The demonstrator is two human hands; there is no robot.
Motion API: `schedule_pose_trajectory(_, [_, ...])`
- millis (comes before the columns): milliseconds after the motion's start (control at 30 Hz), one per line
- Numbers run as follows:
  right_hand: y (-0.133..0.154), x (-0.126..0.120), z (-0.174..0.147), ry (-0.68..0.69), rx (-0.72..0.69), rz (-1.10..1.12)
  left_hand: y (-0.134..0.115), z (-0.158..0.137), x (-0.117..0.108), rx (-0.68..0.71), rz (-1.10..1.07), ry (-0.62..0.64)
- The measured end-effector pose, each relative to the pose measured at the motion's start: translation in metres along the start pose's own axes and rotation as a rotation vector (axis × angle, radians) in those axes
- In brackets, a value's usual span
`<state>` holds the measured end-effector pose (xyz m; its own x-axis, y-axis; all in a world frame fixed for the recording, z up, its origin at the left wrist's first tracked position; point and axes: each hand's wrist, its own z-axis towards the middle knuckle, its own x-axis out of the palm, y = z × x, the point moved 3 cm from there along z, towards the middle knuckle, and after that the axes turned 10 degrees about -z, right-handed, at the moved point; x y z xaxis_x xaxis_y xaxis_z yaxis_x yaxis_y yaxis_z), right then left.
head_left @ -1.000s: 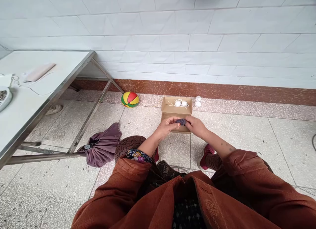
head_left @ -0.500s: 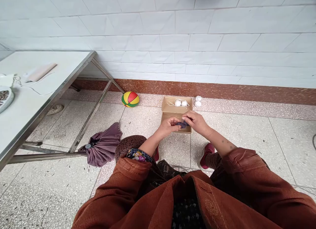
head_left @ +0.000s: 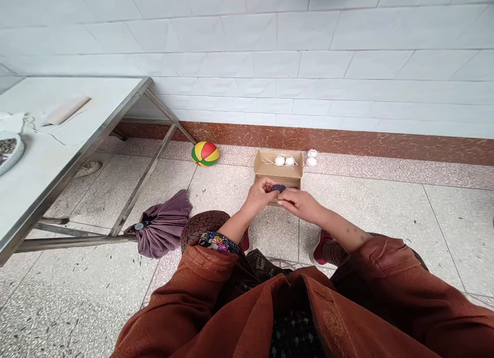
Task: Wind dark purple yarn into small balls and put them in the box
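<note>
Between my hands is a small wound bundle of dark purple yarn point(head_left: 278, 188), held above the near part of an open cardboard box point(head_left: 278, 169). My left hand point(head_left: 261, 197) is closed around its left side with thumb and fingers. The fingers of my right hand point(head_left: 300, 203) are pinched together at the bundle's near right side, seemingly on its strand, which is too thin to make out. More dark yarn shows just behind the right knuckles. In the far part of the box lie two white yarn balls point(head_left: 284, 161) with loose strands.
Two more white balls point(head_left: 311, 158) sit on the floor right of the box. A colourful ball point(head_left: 205, 154) rests by the wall. At left stand a metal-framed table point(head_left: 111, 98) and a folded purple umbrella point(head_left: 164, 224) leaning at its lower bar.
My right hand has come down and toward me, from above the yarn's right end to its near side. My left hand keeps its grip and has shifted slightly left.
</note>
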<state>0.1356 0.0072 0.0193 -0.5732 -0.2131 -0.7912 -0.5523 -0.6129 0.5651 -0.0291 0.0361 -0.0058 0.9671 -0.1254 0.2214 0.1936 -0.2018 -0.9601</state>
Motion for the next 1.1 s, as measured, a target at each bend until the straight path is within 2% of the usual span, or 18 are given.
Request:
schedule_pose_trajectory(133, [-0.013,-0.025,0.01,-0.157,0.077,0.046,-0.004,-0.005,0.009,-0.036,0.02,0.153])
schedule_pose_trajectory(267, [-0.035,-0.022,0.013,-0.24,0.221,0.066,-0.013,-0.015,0.018,-0.101,-0.068,0.309])
schedule_pose_trajectory(333, [-0.041,-0.008,0.011,-0.217,0.282,0.093,-0.015,-0.016,0.019,-0.103,-0.124,0.299])
schedule_pose_trajectory(467, [-0.034,0.021,0.001,-0.129,0.318,0.161,-0.015,-0.012,0.014,-0.052,-0.185,0.157])
schedule_pose_trajectory(567, [-0.016,0.028,-0.003,-0.045,0.199,0.157,-0.012,-0.007,0.007,0.002,-0.146,0.038])
schedule_pose_trajectory(700, [0.003,0.008,-0.001,0.01,0.004,0.101,-0.007,-0.002,0.002,0.043,-0.03,-0.032])
schedule_pose_trajectory(800, [0.001,-0.016,0.006,-0.075,0.008,0.092,-0.005,-0.002,0.004,0.021,0.034,0.019])
schedule_pose_trajectory(900, [-0.012,-0.03,0.015,-0.157,0.082,0.08,-0.007,-0.007,0.011,-0.019,0.026,0.172])
schedule_pose_trajectory(1000, [-0.027,-0.026,0.019,-0.207,0.159,0.095,-0.012,-0.013,0.017,-0.054,-0.012,0.307])
schedule_pose_trajectory(1100, [-0.039,-0.004,0.017,-0.185,0.238,0.149,-0.016,-0.015,0.018,-0.055,-0.058,0.293])
